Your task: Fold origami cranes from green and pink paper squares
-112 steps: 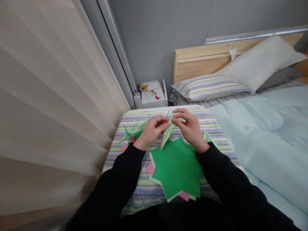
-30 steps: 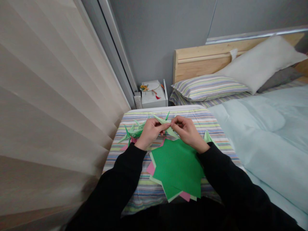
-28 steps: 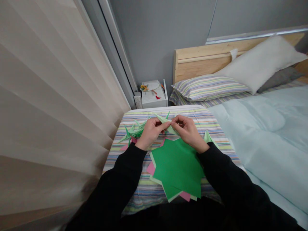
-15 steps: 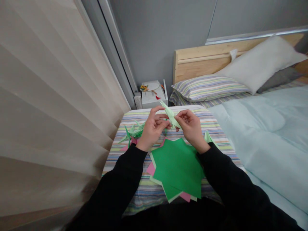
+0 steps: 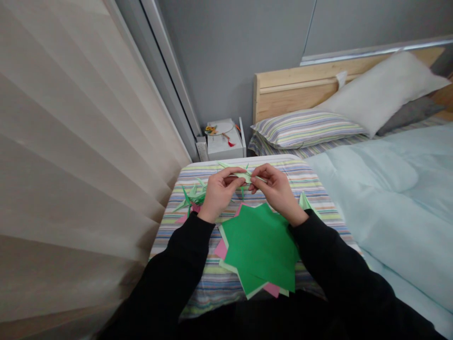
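Observation:
My left hand (image 5: pixel 218 192) and my right hand (image 5: pixel 277 191) both pinch a pale green folded paper piece (image 5: pixel 244 176), held roughly level above the striped cloth (image 5: pixel 311 189). The fingers of both hands are closed on its ends. Under my wrists lies a fanned stack of dark green paper squares (image 5: pixel 260 248) with pink and pale sheets showing at its edges. Several folded green paper figures (image 5: pixel 193 196) lie just left of my left hand. Another pale green folded piece (image 5: pixel 305 201) sits beside my right wrist.
Beige pleated blinds (image 5: pixel 78 156) fill the left side. A white box with small coloured items (image 5: pixel 223 139) stands beyond the cloth by the wall. To the right is a bed with a pale blue duvet (image 5: pixel 392 198), striped pillow (image 5: pixel 306 127), white pillow (image 5: pixel 382 89) and wooden headboard (image 5: pixel 293 92).
The folded paper piece has been turned from pointing downward to tilted upward, and now lies level between my fingers. My hands rose a little and came back down.

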Available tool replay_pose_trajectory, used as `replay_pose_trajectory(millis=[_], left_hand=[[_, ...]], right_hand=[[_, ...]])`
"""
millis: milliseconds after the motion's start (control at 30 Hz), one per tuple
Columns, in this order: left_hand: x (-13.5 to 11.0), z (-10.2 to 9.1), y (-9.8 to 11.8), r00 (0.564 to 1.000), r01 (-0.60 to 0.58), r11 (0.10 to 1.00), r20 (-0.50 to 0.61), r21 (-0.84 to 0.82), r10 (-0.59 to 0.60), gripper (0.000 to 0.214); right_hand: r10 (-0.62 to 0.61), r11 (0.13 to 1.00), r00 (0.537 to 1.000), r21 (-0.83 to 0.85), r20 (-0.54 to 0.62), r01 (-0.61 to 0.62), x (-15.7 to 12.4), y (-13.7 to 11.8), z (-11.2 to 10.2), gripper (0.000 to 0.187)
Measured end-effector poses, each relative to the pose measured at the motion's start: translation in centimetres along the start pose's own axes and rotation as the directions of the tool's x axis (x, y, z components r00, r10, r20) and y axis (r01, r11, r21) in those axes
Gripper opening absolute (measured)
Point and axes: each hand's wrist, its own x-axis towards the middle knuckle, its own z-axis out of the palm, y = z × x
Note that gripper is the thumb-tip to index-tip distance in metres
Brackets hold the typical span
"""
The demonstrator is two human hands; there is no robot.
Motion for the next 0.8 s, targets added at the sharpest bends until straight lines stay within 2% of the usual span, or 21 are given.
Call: replay_pose_trajectory(millis=[133, 233, 400, 533, 667, 800], left_hand=[[-0.14, 0.07, 0.18, 0.998, -0.045, 0.998, 0.046, -0.034, 0.047, 0.026], [-0.22, 0.07, 0.03, 0.996, -0.062, 0.998, 0.061, 0.004, 0.061, 0.023], [-0.19, 0.03, -0.29, 0.998, -0.048, 0.996, 0.046, 0.070, 0.045, 0.011], [-0.11, -0.04, -0.34, 0.999, -0.050, 0.996, 0.001, 0.080, 0.050, 0.008], [-0.03, -0.21, -0.34, 0.997, -0.066, 0.995, -0.044, 0.074, 0.069, 0.007], [-0.02, -0.22, -0.33, 0.994, -0.102, 0.990, -0.031, 0.101, 0.106, 0.008]], right_hand=[[0.044, 0.999, 0.995, 0.034, -0.094, -0.041, 0.23, 0.12, -0.36, 0.024], [0.052, 0.997, 0.992, 0.060, -0.113, -0.046, 0.24, -0.08, -0.43, 0.025], [0.047, 0.997, 0.996, 0.072, -0.079, -0.042, 0.09, -0.28, -0.28, 0.029], [0.052, 0.997, 0.998, 0.057, -0.044, -0.050, 0.05, -0.23, -0.31, 0.034], [0.085, 0.995, 0.996, 0.040, 0.042, -0.087, -0.08, -0.39, -0.29, 0.034], [0.062, 0.998, 0.997, -0.005, 0.053, -0.062, -0.22, -0.36, -0.09, 0.033]])
